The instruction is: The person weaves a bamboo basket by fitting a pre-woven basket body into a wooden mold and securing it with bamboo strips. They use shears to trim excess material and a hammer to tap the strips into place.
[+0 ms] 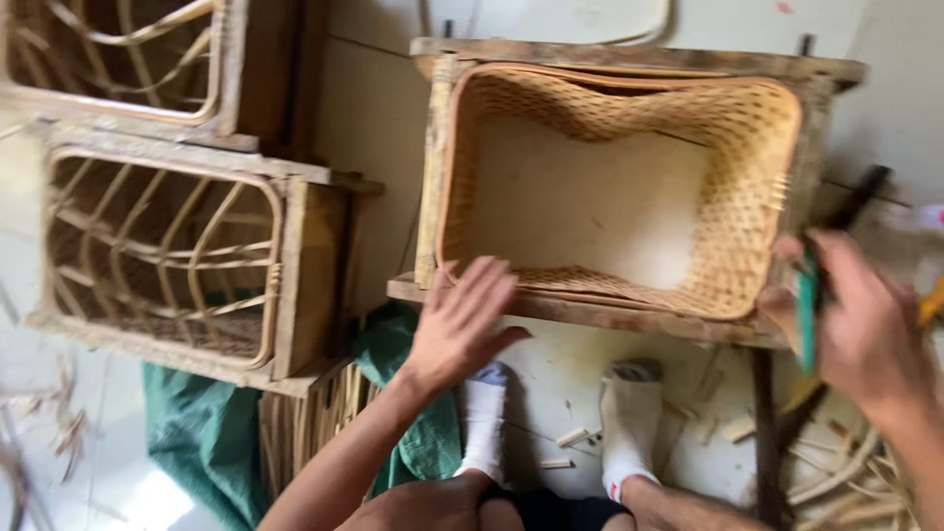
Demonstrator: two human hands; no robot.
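Knees and white-socked feet (551, 433) sit lowest in view, planted on the pale floor just short of the work. At far left, two open rattan frames (162, 261) stand in wooden moulds, one behind the other, untouched and well apart from both hands. Green cloth (202, 433) lies bunched below them, with a bundle of cane strips (305, 428) beside it. My left hand (462, 324) is open, fingers spread and slightly blurred, palm down at the near-left corner of the wooden form (590, 315); I cannot tell whether it is pressing the plank or only hovering just above it. The woven rattan basket (629, 187) sits inside that form, directly ahead of both hands and between them, mouth turned toward me, long axis running left to right. Its weave is tight on the side walls, and the flat back panel is plain and pale. My right hand (860, 329) is closed around a green-handled tool (808, 315), held near upright just beside the basket's near-right corner; its working end is hidden. Both hands are close to the rim, the left at one near corner, the right at the other. Cane offcuts (846, 472) litter the floor at lower right.
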